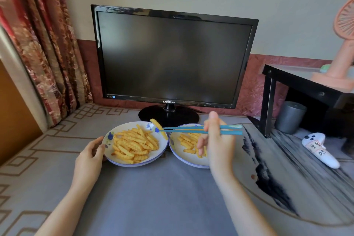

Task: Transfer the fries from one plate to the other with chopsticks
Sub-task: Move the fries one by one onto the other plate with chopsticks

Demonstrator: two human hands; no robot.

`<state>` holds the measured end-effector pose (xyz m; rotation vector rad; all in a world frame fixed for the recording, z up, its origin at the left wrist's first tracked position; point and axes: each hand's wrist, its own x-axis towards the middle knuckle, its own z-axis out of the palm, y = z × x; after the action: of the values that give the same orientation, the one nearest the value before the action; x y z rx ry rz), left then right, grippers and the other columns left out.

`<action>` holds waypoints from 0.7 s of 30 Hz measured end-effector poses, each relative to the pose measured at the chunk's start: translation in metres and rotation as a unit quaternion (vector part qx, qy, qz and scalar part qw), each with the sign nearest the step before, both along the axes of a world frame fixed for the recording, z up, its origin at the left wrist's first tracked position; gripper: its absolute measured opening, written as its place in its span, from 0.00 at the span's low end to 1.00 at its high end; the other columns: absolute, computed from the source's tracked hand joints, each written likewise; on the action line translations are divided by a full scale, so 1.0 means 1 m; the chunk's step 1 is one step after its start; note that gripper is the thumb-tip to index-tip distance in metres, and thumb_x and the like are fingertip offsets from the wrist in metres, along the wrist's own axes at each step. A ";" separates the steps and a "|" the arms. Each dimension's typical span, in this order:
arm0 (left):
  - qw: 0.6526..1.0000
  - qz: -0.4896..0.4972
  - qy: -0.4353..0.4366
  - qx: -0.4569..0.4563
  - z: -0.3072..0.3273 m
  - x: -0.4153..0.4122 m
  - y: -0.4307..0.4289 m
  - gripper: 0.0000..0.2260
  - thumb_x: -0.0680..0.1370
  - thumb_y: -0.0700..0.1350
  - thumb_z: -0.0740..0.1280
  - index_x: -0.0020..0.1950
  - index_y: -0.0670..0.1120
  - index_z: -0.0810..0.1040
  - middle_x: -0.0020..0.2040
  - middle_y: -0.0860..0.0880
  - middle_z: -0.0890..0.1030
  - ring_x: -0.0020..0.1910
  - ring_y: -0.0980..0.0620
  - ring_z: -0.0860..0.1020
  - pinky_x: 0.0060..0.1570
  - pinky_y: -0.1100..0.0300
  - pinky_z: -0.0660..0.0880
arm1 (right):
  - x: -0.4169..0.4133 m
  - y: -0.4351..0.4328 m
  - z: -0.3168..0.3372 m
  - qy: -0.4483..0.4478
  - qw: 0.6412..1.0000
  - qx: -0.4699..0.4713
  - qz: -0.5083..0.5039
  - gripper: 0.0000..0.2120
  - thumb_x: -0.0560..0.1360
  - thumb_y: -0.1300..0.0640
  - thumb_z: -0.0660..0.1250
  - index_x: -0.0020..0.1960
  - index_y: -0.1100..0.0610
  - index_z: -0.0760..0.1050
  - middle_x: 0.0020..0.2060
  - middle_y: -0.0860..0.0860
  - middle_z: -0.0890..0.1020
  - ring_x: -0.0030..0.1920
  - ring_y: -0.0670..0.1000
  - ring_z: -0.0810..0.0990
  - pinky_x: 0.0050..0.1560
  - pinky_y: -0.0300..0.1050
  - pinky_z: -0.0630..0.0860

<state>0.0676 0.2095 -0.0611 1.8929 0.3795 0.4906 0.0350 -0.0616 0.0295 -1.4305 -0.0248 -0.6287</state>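
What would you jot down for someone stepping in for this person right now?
Left hand: holds the left plate by its rim.
Right hand: holds the blue chopsticks; their tips pinch one fry in the air above the left plate's right edge.
Left plate: a large pile. Right plate: a small pile, partly hidden.
Direction of transfer unclear; either way, many fries remain.

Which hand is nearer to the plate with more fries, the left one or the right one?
Left. The left hand holds the fuller plate at its left rim; the right hand, gripping the chopsticks, is over the other plate.
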 end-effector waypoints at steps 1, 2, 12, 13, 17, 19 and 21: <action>1.000 -0.001 -0.001 -0.001 0.000 0.000 0.000 0.14 0.81 0.43 0.60 0.65 0.47 0.76 0.57 0.47 0.81 0.54 0.45 0.80 0.53 0.55 0.70 | 0.006 0.009 -0.002 0.006 1.000 -0.011 0.009 0.20 0.82 0.52 0.57 0.33 0.57 0.66 0.19 0.53 0.70 0.20 0.54 0.66 0.22 0.40 0.62; 1.000 -0.002 -0.002 -0.001 0.001 0.000 -0.001 0.14 0.81 0.43 0.60 0.65 0.47 0.76 0.57 0.47 0.81 0.54 0.45 0.80 0.53 0.56 0.70 | 0.010 0.017 -0.003 0.008 1.000 -0.025 0.016 0.20 0.81 0.51 0.58 0.32 0.57 0.67 0.19 0.52 0.69 0.20 0.54 0.66 0.22 0.41 0.63; 1.000 -0.006 -0.007 0.004 -0.001 0.001 0.001 0.14 0.81 0.43 0.60 0.65 0.46 0.76 0.57 0.46 0.81 0.54 0.43 0.80 0.53 0.54 0.71 | 0.037 0.048 -0.013 0.010 0.983 -0.175 0.051 0.19 0.82 0.47 0.55 0.34 0.54 0.67 0.21 0.57 0.72 0.21 0.49 0.68 0.30 0.44 0.69; 1.000 -0.004 -0.007 0.003 -0.001 0.001 0.002 0.14 0.80 0.43 0.61 0.65 0.46 0.76 0.57 0.46 0.81 0.54 0.43 0.80 0.53 0.54 0.72 | 0.036 0.048 -0.015 0.012 0.982 -0.181 0.057 0.19 0.82 0.48 0.55 0.34 0.54 0.67 0.21 0.57 0.73 0.20 0.50 0.68 0.30 0.45 0.69; 1.000 -0.004 -0.006 0.003 -0.001 0.000 0.001 0.14 0.80 0.43 0.61 0.65 0.47 0.76 0.57 0.46 0.81 0.53 0.43 0.80 0.54 0.53 0.72 | 0.027 0.036 -0.015 0.018 0.988 -0.138 0.060 0.19 0.82 0.49 0.56 0.35 0.56 0.68 0.20 0.55 0.71 0.20 0.52 0.66 0.26 0.43 0.66; 1.000 -0.005 -0.009 0.001 0.000 0.000 0.000 0.14 0.81 0.43 0.61 0.65 0.46 0.76 0.56 0.46 0.81 0.52 0.44 0.80 0.52 0.54 0.72 | 0.022 0.024 -0.010 0.022 0.993 -0.108 0.046 0.19 0.81 0.48 0.56 0.35 0.57 0.68 0.20 0.56 0.71 0.20 0.53 0.66 0.24 0.42 0.65; 1.000 -0.004 -0.008 -0.001 0.001 0.000 -0.001 0.13 0.81 0.42 0.60 0.65 0.46 0.76 0.55 0.46 0.81 0.51 0.44 0.80 0.51 0.55 0.71 | 0.016 0.010 -0.006 0.015 0.995 -0.095 0.026 0.19 0.81 0.48 0.56 0.35 0.57 0.68 0.21 0.58 0.71 0.20 0.53 0.66 0.24 0.42 0.64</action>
<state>0.0673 0.2085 -0.0602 1.8869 0.3619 0.5008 0.0513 -0.0521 0.0237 -1.6173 -0.0999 -0.5723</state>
